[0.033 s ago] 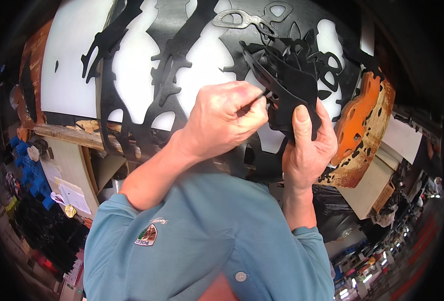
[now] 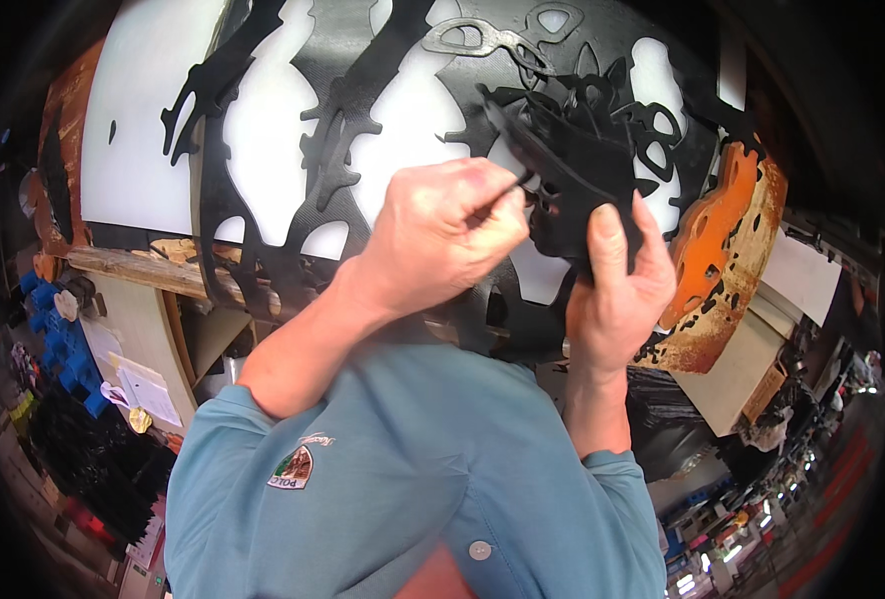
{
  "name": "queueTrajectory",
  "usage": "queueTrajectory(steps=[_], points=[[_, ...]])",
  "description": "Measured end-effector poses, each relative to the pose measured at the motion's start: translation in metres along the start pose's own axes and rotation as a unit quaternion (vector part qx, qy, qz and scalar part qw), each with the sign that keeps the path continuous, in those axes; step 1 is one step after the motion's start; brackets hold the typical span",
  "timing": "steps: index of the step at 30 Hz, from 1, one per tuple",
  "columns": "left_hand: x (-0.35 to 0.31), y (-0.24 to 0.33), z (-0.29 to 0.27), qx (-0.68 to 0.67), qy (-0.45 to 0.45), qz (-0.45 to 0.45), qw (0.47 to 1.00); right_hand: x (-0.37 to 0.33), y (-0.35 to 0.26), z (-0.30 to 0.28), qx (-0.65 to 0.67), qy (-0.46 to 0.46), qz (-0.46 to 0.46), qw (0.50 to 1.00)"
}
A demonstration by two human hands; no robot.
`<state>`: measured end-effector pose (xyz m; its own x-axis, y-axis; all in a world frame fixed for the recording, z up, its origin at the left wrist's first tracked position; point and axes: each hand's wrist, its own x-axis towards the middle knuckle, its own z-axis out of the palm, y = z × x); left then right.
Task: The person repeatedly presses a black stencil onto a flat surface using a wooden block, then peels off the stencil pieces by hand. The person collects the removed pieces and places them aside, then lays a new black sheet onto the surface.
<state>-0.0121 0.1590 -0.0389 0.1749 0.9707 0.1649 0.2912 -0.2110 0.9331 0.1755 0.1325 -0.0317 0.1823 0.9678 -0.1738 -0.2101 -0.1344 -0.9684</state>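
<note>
A curved black cut-out piece (image 2: 592,150) of thin, flexible sheet is raised in my right hand (image 2: 617,275), the thumb in front and the fingers behind. Small holes show along its lower left edge. At that edge my left hand (image 2: 452,225) is closed in a pinch on a small black bit of sheet (image 2: 528,184), whose shape is mostly hidden by the fingertips. Behind the raised piece lie more black cut-outs in a loose pile, among them a looped one (image 2: 654,140). A shiny looped cut-out (image 2: 482,40) rests farther off.
Black sheet with large cut openings (image 2: 337,130) covers a white work surface (image 2: 148,120). An orange block with holes (image 2: 712,235) stands on a worn, speckled board (image 2: 712,319) at the right. A wooden strip (image 2: 148,274) edges the left side, with blue parts (image 2: 58,329) beyond.
The raised black piece shifts slightly and blurs. My right hand moves a touch to the right, while my left hand keeps its pinch at the piece's edge.
</note>
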Motion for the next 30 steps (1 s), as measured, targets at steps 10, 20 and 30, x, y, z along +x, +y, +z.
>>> queueTrajectory(steps=[10, 20, 30], points=[[-0.006, -0.002, -0.002, -0.062, 0.048, -0.119, 0.99, 0.029, 0.007, -0.037, 0.116, 0.021, -0.028, 0.993], [-0.016, -0.031, -0.087, -0.064, 0.162, -0.298, 0.939, 0.063, -0.064, -0.214, 0.08, 0.257, -0.09, 0.959], [-0.01, 0.009, -0.065, 0.103, 0.116, -0.121, 0.98, 0.038, -0.102, -0.136, -0.019, 0.105, -0.237, 0.966]])
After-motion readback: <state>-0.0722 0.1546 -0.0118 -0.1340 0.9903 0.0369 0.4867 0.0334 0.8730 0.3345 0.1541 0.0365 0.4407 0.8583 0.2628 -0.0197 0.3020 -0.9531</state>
